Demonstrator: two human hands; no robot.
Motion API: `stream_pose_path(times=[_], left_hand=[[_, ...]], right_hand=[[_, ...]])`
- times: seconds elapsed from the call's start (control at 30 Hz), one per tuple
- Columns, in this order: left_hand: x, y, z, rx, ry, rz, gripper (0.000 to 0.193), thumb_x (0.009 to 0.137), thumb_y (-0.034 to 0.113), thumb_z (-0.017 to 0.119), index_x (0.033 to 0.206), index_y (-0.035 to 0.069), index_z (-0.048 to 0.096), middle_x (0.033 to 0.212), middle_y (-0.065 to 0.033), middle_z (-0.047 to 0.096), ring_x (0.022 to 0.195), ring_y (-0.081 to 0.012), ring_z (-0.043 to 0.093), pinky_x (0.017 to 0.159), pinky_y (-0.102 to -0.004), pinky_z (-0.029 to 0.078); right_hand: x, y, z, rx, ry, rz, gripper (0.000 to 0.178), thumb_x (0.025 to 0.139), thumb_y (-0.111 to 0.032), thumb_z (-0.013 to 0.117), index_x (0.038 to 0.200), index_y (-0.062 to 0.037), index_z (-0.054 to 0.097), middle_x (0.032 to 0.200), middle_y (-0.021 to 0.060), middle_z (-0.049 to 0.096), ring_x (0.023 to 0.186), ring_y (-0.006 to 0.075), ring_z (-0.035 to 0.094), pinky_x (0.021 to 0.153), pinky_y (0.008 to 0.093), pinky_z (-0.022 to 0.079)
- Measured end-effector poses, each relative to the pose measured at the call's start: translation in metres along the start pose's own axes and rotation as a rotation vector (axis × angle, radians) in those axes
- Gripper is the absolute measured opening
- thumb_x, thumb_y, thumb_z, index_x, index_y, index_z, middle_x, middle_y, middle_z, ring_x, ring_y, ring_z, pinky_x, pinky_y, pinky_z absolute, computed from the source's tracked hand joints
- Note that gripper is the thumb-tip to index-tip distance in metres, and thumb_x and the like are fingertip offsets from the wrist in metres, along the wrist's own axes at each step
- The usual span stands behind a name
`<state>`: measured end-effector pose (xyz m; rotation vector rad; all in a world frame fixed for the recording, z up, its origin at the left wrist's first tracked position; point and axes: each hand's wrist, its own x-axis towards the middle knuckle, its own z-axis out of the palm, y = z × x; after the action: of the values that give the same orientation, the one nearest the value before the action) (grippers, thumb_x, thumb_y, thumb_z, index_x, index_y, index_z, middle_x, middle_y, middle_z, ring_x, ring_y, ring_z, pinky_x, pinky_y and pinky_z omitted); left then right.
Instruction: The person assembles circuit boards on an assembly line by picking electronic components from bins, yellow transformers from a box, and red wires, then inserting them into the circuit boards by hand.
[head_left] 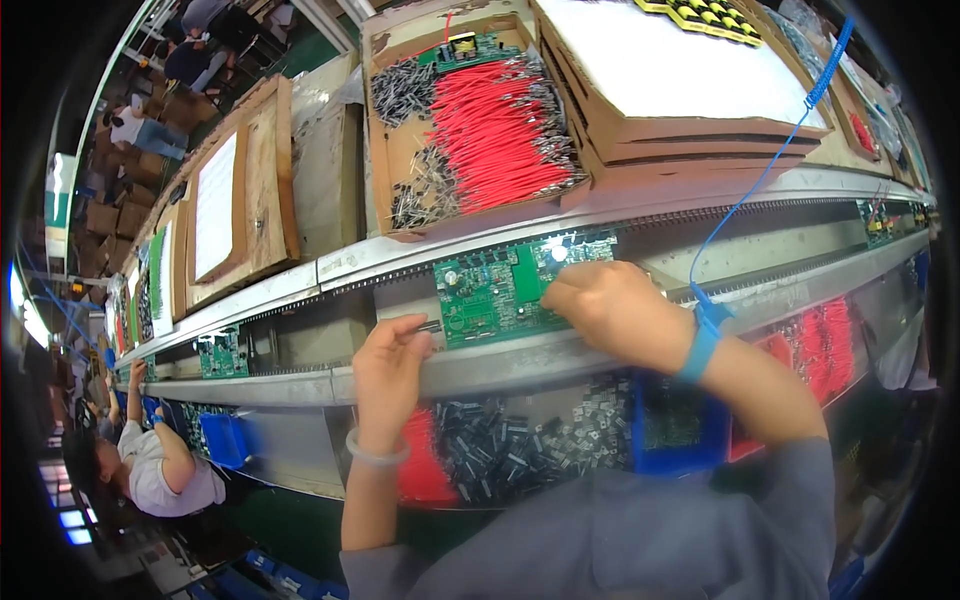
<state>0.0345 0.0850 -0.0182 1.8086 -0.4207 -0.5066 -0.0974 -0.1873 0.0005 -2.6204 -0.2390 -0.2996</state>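
Currently pinching a small dark component (431, 326) between fingers of the left hand (388, 375), just beside a green circuit board (482, 300) lying between metal rails (480, 368); bunching fingers of the right hand (618, 308) over its right part, cannot tell whether grasping anything.

Green is seen on the circuit board (485, 297), red on the far wires (500, 135), blue on the wrist strap (701, 350) and near bin (680, 462); yellow and black are alternated on the far parts (708, 20).
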Motion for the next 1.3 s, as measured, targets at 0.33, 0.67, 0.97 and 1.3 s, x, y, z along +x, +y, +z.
stream_pose_path(times=[0.33, 0.67, 0.97, 1.3], left_hand=[[0.010, 0.012, 0.009, 0.369, -0.059, 0.154, 0.014, 0.097, 0.000, 0.065, 0.110, -0.002, 0.069, 0.098, -0.0115, 0.070, 0.086, -0.0187, 0.067, 0.078, -0.0316, 0.053], [0.012, 0.026, 0.016, 0.639, -0.105, 0.334, 0.012, 0.093, -0.002, 0.066, 0.104, -0.001, 0.068, 0.097, -0.0168, 0.067, 0.088, -0.0342, 0.067, 0.078, -0.0386, 0.053], [0.015, 0.038, 0.018, 0.738, -0.123, 0.412, 0.011, 0.092, -0.003, 0.065, 0.102, 0.000, 0.068, 0.094, -0.0172, 0.065, 0.084, -0.0374, 0.065, 0.073, -0.0412, 0.052], [0.042, 0.053, 0.006, 0.753, -0.409, 0.407, 0.011, 0.088, -0.003, 0.067, 0.098, 0.001, 0.069, 0.088, -0.0166, 0.064, 0.080, -0.0369, 0.065, 0.071, -0.0419, 0.051]], right_hand=[[0.001, 0.001, -0.001, 0.004, 0.012, -0.033, 0.008, 0.076, -0.005, 0.065, 0.083, -0.0019, 0.062, 0.081, 0.0133, 0.066, 0.082, 0.0334, 0.072, 0.071, 0.0429, 0.060], [0.000, 0.004, 0.005, -0.025, 0.067, -0.061, 0.007, 0.076, -0.008, 0.066, 0.080, -0.0019, 0.066, 0.080, 0.0142, 0.069, 0.079, 0.0313, 0.073, 0.068, 0.0406, 0.060], [0.000, 0.002, 0.005, -0.045, 0.046, -0.047, 0.009, 0.076, -0.008, 0.063, 0.084, -0.0038, 0.060, 0.080, 0.0090, 0.062, 0.081, 0.0286, 0.069, 0.069, 0.0387, 0.059], [-0.001, 0.001, 0.006, -0.050, 0.023, -0.041, 0.010, 0.076, -0.008, 0.063, 0.084, -0.0038, 0.060, 0.081, 0.0095, 0.062, 0.082, 0.0291, 0.069, 0.070, 0.0389, 0.059]])
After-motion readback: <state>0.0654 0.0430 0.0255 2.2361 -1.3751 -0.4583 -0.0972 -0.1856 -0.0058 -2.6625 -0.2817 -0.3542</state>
